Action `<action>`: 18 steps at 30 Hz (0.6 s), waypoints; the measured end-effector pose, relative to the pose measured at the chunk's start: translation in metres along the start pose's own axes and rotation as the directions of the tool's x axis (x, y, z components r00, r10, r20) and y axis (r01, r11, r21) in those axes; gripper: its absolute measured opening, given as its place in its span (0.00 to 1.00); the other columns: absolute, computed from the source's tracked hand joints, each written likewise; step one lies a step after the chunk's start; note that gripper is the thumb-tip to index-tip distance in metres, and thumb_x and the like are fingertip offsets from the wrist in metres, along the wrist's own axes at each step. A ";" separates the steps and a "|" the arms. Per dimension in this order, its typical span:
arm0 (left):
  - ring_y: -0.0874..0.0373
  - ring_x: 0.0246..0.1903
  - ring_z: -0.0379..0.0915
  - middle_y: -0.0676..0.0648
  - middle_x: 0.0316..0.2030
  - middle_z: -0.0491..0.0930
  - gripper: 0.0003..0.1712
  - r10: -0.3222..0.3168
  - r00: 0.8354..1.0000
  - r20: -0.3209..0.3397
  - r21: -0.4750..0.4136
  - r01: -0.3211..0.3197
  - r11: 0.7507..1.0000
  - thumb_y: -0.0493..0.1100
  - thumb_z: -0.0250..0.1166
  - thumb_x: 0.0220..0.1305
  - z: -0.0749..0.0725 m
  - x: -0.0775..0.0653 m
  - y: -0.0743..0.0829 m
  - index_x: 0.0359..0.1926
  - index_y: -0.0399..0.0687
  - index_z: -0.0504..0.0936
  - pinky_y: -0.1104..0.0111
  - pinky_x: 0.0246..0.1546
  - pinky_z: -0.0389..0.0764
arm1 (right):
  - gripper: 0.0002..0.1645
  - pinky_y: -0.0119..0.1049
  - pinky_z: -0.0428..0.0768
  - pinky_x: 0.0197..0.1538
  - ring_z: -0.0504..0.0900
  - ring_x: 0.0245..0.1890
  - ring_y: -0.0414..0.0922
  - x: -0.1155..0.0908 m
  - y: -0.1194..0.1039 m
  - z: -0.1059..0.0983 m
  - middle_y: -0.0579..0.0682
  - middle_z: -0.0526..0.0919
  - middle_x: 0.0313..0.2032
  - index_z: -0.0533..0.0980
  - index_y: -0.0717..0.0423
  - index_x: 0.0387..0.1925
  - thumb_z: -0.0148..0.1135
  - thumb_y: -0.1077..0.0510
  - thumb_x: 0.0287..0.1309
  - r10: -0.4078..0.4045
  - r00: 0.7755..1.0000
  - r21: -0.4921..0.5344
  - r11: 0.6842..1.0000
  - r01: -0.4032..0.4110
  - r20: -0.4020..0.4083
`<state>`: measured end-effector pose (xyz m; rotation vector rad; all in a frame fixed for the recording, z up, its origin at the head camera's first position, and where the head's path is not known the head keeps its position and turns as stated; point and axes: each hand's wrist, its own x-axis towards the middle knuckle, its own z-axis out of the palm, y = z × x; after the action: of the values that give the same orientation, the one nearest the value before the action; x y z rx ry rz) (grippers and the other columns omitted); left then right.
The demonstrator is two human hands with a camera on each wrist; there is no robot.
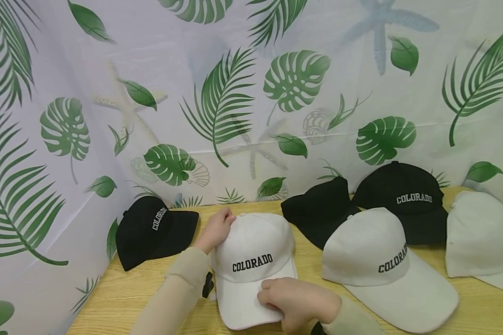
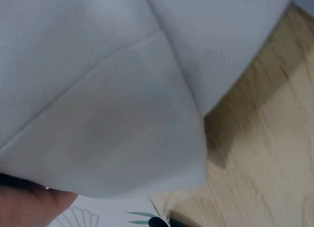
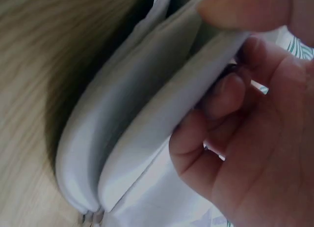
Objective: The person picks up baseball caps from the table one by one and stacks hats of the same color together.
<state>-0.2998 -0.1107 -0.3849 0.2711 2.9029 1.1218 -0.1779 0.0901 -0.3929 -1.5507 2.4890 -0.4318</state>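
Observation:
A white baseball cap [image 1: 251, 242] lettered COLORADO rests crown up before me in the head view, its brim [image 1: 243, 304] towards me. My left hand [image 1: 218, 228] grips its far left side; in the left wrist view, a fingertip of that hand [image 2: 34, 207] lies at the white fabric's edge. On the brim's right side my right hand [image 1: 299, 300] pinches the rim. The right wrist view shows the thumb and curled fingers of that hand [image 3: 265, 133] around one white brim layer [image 3: 157, 109]. A second white curved layer [image 3: 93, 138] lies against it, nearer the wooden surface.
On the wooden table [image 1: 113, 298], a black cap [image 1: 151, 232] sits left. To the right are a crumpled-looking black cap [image 1: 318, 209], another black cap [image 1: 402, 200], a white cap [image 1: 369, 251] and a further white one [image 1: 479, 237]. A leaf-print cloth [image 1: 243, 28] hangs behind.

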 end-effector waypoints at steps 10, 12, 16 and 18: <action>0.51 0.41 0.68 0.44 0.41 0.72 0.15 -0.014 0.979 0.201 -0.146 0.044 0.988 0.51 0.52 0.64 -0.033 -0.013 -0.021 0.42 0.45 0.70 0.57 0.41 0.69 | 0.21 0.22 0.58 0.24 0.58 0.19 0.34 0.001 0.000 -0.002 0.37 0.58 0.20 0.64 0.45 0.21 0.66 0.67 0.27 0.012 1.000 -0.016 1.000 -0.012 -0.005; 0.49 0.47 0.66 0.43 0.47 0.71 0.19 0.002 0.968 0.250 -0.157 0.039 0.987 0.52 0.56 0.60 -0.038 -0.016 -0.024 0.47 0.46 0.70 0.53 0.44 0.68 | 0.21 0.22 0.59 0.24 0.59 0.19 0.34 0.002 -0.001 -0.002 0.37 0.59 0.20 0.65 0.45 0.22 0.66 0.66 0.28 0.020 1.000 -0.022 1.000 -0.020 -0.007; 0.48 0.49 0.65 0.41 0.53 0.66 0.31 0.010 0.944 0.329 -0.160 0.046 0.986 0.52 0.64 0.53 -0.043 -0.022 -0.025 0.55 0.46 0.65 0.52 0.41 0.70 | 0.18 0.23 0.62 0.25 0.61 0.21 0.33 0.006 -0.007 0.001 0.37 0.61 0.22 0.68 0.44 0.27 0.67 0.63 0.35 0.045 0.999 -0.025 0.999 -0.044 0.024; 0.49 0.48 0.65 0.41 0.53 0.65 0.35 0.008 0.938 0.346 -0.153 0.047 0.987 0.52 0.66 0.50 -0.043 -0.025 -0.025 0.57 0.47 0.63 0.55 0.39 0.71 | 0.16 0.22 0.62 0.26 0.62 0.22 0.33 0.009 -0.010 0.003 0.36 0.61 0.23 0.68 0.45 0.29 0.67 0.61 0.40 0.028 0.999 -0.045 0.999 -0.027 0.040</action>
<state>-0.2825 -0.1621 -0.3708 0.3902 2.4908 1.1598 -0.1724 0.0773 -0.3918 -1.5239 2.5029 -0.3396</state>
